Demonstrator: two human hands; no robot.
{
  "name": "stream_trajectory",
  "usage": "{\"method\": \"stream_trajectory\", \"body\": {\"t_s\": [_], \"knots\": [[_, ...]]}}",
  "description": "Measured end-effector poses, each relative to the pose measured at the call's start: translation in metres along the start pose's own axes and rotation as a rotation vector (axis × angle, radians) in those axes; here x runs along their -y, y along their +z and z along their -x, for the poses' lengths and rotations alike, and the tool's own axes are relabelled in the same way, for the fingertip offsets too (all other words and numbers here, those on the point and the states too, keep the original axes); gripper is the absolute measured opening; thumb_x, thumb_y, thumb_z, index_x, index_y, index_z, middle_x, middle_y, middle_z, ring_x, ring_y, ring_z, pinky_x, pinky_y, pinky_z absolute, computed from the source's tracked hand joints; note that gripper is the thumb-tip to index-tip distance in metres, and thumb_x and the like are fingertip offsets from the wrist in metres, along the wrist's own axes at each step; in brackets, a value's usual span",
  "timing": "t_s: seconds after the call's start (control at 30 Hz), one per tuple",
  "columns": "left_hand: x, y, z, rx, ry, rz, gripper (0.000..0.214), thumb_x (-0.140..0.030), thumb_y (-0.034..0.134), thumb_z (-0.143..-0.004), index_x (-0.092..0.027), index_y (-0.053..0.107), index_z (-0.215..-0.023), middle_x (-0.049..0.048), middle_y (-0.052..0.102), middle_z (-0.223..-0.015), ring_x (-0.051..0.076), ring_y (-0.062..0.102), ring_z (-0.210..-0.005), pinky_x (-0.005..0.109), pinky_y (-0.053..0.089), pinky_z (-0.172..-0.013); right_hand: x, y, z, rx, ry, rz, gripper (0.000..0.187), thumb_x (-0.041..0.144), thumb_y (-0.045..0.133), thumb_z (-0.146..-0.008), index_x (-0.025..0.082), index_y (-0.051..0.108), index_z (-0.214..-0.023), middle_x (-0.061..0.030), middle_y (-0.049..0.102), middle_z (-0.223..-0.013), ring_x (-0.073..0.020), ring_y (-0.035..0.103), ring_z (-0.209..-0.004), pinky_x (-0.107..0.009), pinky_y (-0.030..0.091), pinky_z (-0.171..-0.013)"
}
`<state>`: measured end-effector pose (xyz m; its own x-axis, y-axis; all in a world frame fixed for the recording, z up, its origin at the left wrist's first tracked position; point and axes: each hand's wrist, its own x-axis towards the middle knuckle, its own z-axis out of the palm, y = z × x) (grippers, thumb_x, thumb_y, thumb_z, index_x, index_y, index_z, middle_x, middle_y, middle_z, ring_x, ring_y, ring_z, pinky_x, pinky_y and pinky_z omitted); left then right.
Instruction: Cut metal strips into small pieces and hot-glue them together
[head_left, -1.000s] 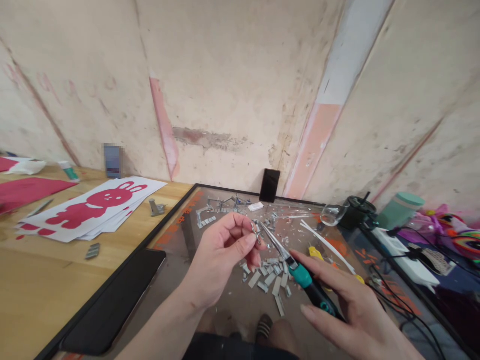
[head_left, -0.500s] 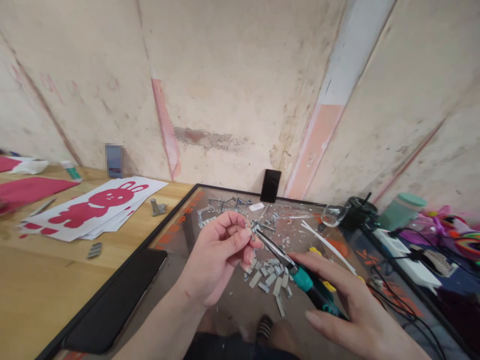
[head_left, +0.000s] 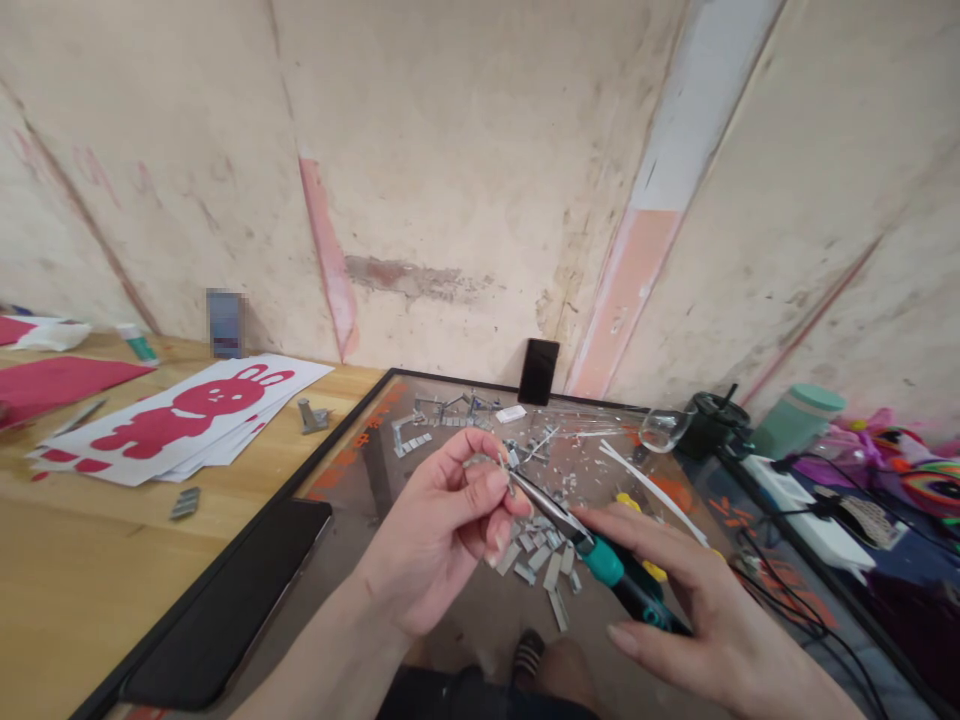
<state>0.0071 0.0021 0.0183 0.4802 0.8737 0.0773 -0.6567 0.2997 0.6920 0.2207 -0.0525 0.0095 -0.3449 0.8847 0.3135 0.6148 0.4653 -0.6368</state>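
Observation:
My left hand (head_left: 442, 515) is closed, with thumb and fingertips pinching a small thin metal piece (head_left: 505, 468) that is mostly hidden by the fingers. My right hand (head_left: 682, 590) is wrapped around needle-nose pliers (head_left: 600, 560) with teal and black handles. The jaws of the pliers point up and left and meet the metal piece at my left fingertips; how firmly they grip it cannot be made out. Below the pliers, loose grey metal strips (head_left: 551, 570) lie scattered on the glass tabletop (head_left: 465, 640). Joined metal bits (head_left: 450, 410) lie farther back.
A black phone (head_left: 538, 372) leans against the wall. A larger dark device (head_left: 232, 600) lies left. Bunny-print papers (head_left: 202, 410) rest on the wooden table (head_left: 90, 580). To the right are a clear glass (head_left: 664, 430), a white power strip (head_left: 810, 520), cables and a green cup (head_left: 799, 425).
My left hand has shifted slightly right and turned a little, with the metal piece now more upright at its fingertips. The pliers stay in my right hand, nearly in place.

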Motion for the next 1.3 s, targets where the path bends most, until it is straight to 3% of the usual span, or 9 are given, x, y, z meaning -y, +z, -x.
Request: {"method": "stream_trajectory", "body": {"t_s": [0.1,0.33,0.7,0.93,1.03,1.2,1.3], "knots": [[0.002,-0.002,0.001,0.016,-0.002,0.021,0.013,-0.011,0.064,-0.074,-0.016,0.053,-0.080,0.0014,0.065,-0.057,0.003,0.051,-0.040,0.009,0.039,-0.041,-0.003,0.001,0.000,0.014,-0.005,-0.033,0.057,0.024,0.068,-0.070,0.030,0.053,-0.125,-0.0039,0.060,-0.122,-0.0285,0.050,-0.117,-0.040,0.043,-0.095],[0.004,0.000,0.001,0.075,-0.063,0.166,0.014,-0.009,0.066,-0.072,-0.016,0.058,-0.080,0.0020,0.065,-0.057,0.002,0.049,-0.039,0.008,0.039,-0.038,-0.017,0.004,0.007,0.068,0.101,-0.047,0.057,0.034,0.066,-0.073,0.030,0.049,-0.128,-0.0073,0.053,-0.130,-0.0311,0.042,-0.123,-0.053,0.030,-0.101],[0.001,0.000,0.003,0.141,-0.132,0.318,0.015,-0.005,0.067,-0.068,-0.013,0.065,-0.081,0.0026,0.063,-0.057,0.001,0.047,-0.039,0.006,0.037,-0.035,-0.019,0.016,0.009,0.032,0.064,-0.160,0.059,0.032,0.068,-0.072,0.029,0.050,-0.128,-0.0088,0.055,-0.127,-0.0274,0.050,-0.116,-0.044,0.039,-0.097],[0.001,0.003,0.006,0.141,-0.147,0.318,0.017,-0.005,0.069,-0.066,-0.013,0.063,-0.080,0.0011,0.063,-0.056,-0.001,0.044,-0.036,0.005,0.033,-0.032,-0.017,0.016,0.011,0.072,0.096,-0.328,0.058,0.042,0.068,-0.070,0.029,0.052,-0.125,-0.0079,0.059,-0.121,-0.0277,0.056,-0.109,-0.042,0.043,-0.093],[0.001,0.004,0.005,0.063,-0.065,0.175,0.018,-0.009,0.070,-0.067,-0.015,0.057,-0.078,-0.0006,0.063,-0.054,0.000,0.043,-0.035,0.006,0.034,-0.033,-0.011,0.013,0.006,0.082,0.099,-0.363,0.058,0.041,0.067,-0.071,0.028,0.051,-0.125,-0.0074,0.059,-0.121,-0.0272,0.055,-0.110,-0.041,0.043,-0.093],[0.002,0.002,0.005,-0.148,0.337,-0.340,0.015,-0.016,0.062,-0.077,-0.019,0.048,-0.082,-0.0013,0.066,-0.061,0.006,0.053,-0.041,0.014,0.043,-0.041,-0.012,0.013,0.007,0.033,0.082,-0.248,0.057,0.035,0.063,-0.077,0.027,0.045,-0.131,-0.0091,0.050,-0.131,-0.0284,0.045,-0.120,-0.046,0.035,-0.099],[0.004,0.000,0.005,-0.178,0.411,-0.504,0.013,-0.016,0.058,-0.079,-0.020,0.047,-0.084,-0.0026,0.065,-0.062,0.007,0.054,-0.043,0.017,0.045,-0.044,-0.018,0.014,0.010,0.018,0.086,-0.209,0.058,0.037,0.062,-0.076,0.027,0.044,-0.131,-0.0102,0.048,-0.132,-0.0304,0.043,-0.122,-0.049,0.034,-0.100]]}}
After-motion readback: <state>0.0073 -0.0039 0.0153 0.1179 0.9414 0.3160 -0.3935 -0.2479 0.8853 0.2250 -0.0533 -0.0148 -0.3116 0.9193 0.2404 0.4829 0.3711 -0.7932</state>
